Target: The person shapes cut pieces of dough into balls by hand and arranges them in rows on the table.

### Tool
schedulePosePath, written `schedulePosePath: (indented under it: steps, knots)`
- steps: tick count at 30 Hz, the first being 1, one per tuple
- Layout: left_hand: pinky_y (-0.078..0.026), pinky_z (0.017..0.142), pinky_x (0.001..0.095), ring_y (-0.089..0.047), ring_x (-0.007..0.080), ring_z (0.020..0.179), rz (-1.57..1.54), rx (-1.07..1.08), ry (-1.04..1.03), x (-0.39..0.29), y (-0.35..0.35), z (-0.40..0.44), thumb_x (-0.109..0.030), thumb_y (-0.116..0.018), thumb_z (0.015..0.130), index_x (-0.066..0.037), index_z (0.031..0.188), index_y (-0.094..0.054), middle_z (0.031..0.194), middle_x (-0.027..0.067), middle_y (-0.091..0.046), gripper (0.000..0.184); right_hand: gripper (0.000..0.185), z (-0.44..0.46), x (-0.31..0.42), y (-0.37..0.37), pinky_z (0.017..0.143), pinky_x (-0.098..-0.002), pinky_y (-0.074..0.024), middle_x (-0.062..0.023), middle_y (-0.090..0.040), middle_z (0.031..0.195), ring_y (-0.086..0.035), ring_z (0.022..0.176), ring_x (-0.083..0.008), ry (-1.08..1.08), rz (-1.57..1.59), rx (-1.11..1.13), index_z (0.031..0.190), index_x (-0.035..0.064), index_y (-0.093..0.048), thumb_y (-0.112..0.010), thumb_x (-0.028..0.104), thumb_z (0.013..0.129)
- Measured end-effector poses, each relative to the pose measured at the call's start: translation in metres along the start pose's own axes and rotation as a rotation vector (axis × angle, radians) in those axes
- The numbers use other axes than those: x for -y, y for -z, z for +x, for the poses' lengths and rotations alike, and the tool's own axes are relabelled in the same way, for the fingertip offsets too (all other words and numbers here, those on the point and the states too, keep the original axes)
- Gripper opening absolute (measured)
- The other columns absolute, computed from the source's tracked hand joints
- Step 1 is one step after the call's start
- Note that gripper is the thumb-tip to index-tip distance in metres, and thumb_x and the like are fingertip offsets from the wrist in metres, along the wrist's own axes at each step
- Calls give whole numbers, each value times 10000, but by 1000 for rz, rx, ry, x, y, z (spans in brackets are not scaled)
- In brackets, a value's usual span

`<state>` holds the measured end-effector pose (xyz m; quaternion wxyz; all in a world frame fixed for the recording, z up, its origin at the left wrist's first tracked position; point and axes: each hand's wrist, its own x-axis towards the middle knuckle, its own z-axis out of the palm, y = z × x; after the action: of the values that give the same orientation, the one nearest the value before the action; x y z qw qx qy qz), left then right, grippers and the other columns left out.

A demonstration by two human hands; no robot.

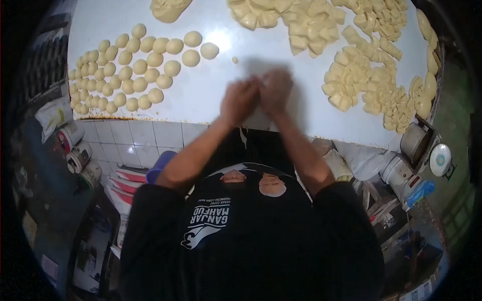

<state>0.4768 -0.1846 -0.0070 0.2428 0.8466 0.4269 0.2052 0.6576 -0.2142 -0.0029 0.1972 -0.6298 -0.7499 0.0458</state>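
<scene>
My left hand (242, 99) and my right hand (275, 90) meet above the white tabletop (201, 95), near its front edge. Both are blurred, with fingers curled in and pressed together; whatever they hold between them is hidden. A tiny dough scrap (234, 59) lies just beyond my left hand. To the left, several smooth round dough balls (172, 68) sit in rows. On the right are heaps of cut dough pieces (344, 80), the closest of them a short way from my right hand.
A large dough lump (169, 9) lies at the back left. More cut dough (312, 25) covers the back right, and long dough rolls (430, 85) line the right edge. Below the table are a purple container (161, 164), buckets (400, 173) and a metal pot (415, 140).
</scene>
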Motion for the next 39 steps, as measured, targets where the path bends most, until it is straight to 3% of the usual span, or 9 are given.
schedulePosePath:
  steps: [7,10,13,15,19,25,32,37,39]
  knots:
    - [-454,780,490,-594,351,868,80,27,-185,41,54,13,-327,-841,843,-103,956,-659,962,118,-601,309,306,26,-49,41,947,-583,-468,-154,-647,1001,-603,1080,-402,76,92,184,944,103,-666,-803,372,890]
    - [-470,797,545,-654,402,932,-37,247,286,-4,-19,-3,-150,-784,822,-89,813,-620,1009,176,-691,175,303,12,-5,-19,905,-555,-485,-131,-648,1011,-611,1080,-370,-197,-10,6,934,116,-672,-821,372,872]
    - [-492,787,535,-671,369,904,-306,61,-149,14,31,-51,-169,-791,864,-89,839,-655,1005,121,-699,159,302,-20,-43,25,863,-532,-486,-113,-653,1034,-612,1065,-345,159,104,39,923,124,-683,-834,378,860]
    - [-489,812,515,-652,353,925,-50,45,-144,50,53,-36,-235,-812,884,-86,896,-670,996,110,-689,206,300,-14,-89,34,863,-537,-481,-120,-647,1057,-611,1050,-333,107,201,655,946,129,-690,-828,382,862]
    - [-464,876,508,-603,384,975,13,-174,212,-24,4,22,-220,-779,904,-92,979,-660,1050,154,-641,190,233,36,-30,-11,841,-529,-484,-87,-656,968,-618,1007,-322,-57,-23,23,892,135,-699,-806,340,865]
    - [-487,831,517,-621,356,982,127,-72,112,32,35,-29,-166,-826,857,-87,956,-676,985,127,-661,196,213,17,-102,28,826,-503,-488,-124,-662,951,-629,921,-346,453,185,230,852,126,-668,-775,305,896]
    - [-476,1072,499,-635,364,1205,-134,-81,91,-7,0,-56,-148,-813,909,-79,1078,-695,1210,123,-693,218,279,5,-93,46,846,-494,-473,-103,-635,916,-604,934,-334,311,271,136,855,95,-661,-781,339,919]
    - [-452,855,533,-586,373,1012,143,-422,380,-7,13,21,-189,-777,933,-92,1013,-680,1076,121,-660,158,251,38,-74,35,876,-457,-461,-113,-649,1014,-596,1004,-365,85,267,143,949,81,-681,-866,214,845]
    - [-494,908,519,-605,373,1104,50,-22,329,-8,-19,-14,-154,-773,899,-107,1062,-703,1157,114,-663,184,266,-5,-64,20,910,-487,-481,-165,-648,1094,-603,1042,-402,87,274,142,1076,61,-687,-836,121,864]
